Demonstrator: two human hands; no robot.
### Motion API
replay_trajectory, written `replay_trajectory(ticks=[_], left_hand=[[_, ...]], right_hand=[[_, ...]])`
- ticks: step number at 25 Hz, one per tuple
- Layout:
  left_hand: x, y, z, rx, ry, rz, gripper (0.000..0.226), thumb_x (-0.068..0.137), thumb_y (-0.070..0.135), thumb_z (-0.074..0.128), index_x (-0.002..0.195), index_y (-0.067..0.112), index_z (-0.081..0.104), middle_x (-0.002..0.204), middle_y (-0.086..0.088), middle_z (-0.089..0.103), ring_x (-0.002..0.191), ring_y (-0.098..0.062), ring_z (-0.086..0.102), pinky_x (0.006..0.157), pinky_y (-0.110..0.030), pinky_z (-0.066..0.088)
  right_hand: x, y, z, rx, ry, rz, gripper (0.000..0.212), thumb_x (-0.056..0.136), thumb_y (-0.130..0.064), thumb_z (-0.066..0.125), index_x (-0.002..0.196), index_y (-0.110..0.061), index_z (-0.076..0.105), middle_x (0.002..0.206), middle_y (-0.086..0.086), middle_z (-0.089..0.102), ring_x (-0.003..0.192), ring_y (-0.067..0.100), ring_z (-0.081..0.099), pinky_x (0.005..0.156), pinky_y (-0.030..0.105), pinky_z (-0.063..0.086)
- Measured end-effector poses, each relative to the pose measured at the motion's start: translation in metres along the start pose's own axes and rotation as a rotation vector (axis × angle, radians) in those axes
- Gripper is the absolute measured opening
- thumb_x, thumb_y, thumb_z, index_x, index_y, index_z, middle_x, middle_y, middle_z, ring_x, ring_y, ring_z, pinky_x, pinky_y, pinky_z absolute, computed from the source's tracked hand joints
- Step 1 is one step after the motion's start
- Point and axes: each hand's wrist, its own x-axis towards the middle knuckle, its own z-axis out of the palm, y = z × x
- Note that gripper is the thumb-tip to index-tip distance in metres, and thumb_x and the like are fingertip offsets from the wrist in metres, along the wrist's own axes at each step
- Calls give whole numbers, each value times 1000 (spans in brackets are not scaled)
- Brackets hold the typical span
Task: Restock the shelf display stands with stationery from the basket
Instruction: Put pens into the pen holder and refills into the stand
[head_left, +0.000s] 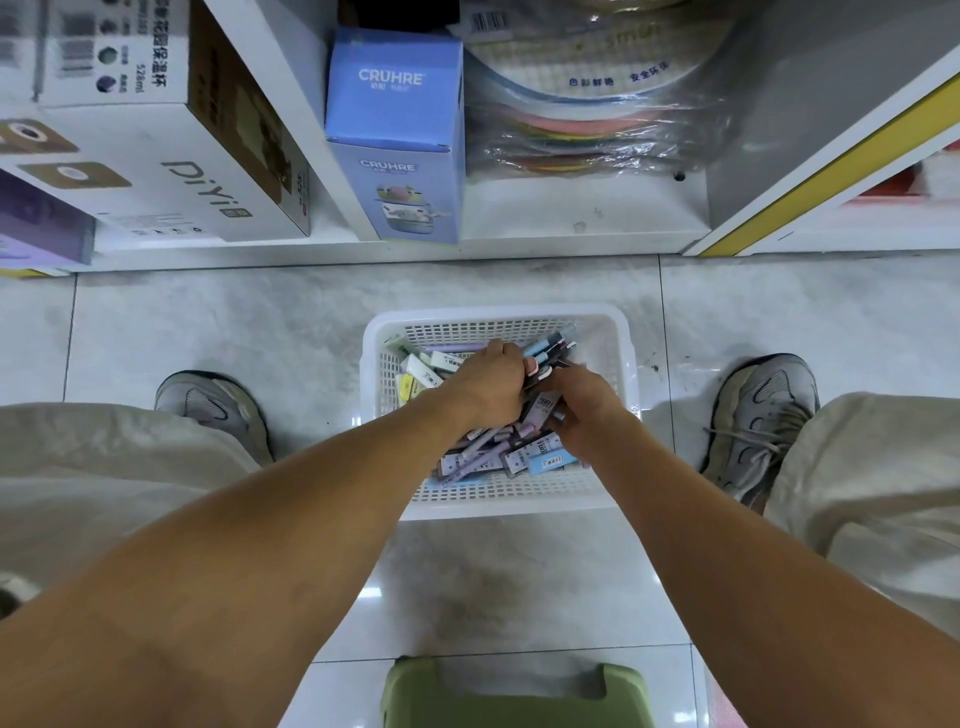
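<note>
Both hands were in the basket (498, 325), the left hand (493, 382) gripping pens (548, 348), the right hand (584, 410) curled on packets (540, 415); sorting one item type per handful appeared advisable.

Scene evenly lit from overhead, bright; glare seen on glossy floor tiles (519, 613) and plastic wrap (597, 130); wide-angle bending at edges; top-left boxes (104, 62) blurred

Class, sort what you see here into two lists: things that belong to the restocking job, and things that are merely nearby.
Job:
basket on the floor
pens, in the left hand's grip
erasers in the basket
right hand, among the packets

Nearby:
blue box on the shelf
white box
green stool
shoes
</note>
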Motion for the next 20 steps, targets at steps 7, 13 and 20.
replay_trajectory(ticks=[7, 13, 20], left_hand=[[2, -5, 6, -409, 75, -132, 51, 73, 15, 77, 114, 14, 47, 99, -6, 61, 89, -23, 62, 66, -29, 49], [-7, -6, -8, -683, 194, -225, 41, 63, 11, 79, 99, 19, 62, 86, 1, 69, 77, -15, 68, 61, -25, 53], [-37, 3, -51, -846, 140, -213, 35, 60, -4, 79, 89, 8, 64, 78, -11, 71, 58, -15, 69, 46, -25, 51]], right_hand=[[1, -1, -11, -249, -240, -65, 37, 79, 18, 51, 103, -1, 72, 86, 14, 74, 71, 25, 72, 57, 31, 56], [0, -6, -18, -311, -291, -265, 35, 79, 21, 62, 101, -4, 73, 100, 23, 74, 92, 37, 72, 80, 46, 61], [-33, -38, -33, -447, -256, -330, 11, 88, 8, 67, 94, 0, 71, 90, 17, 76, 83, 30, 74, 71, 39, 62]])
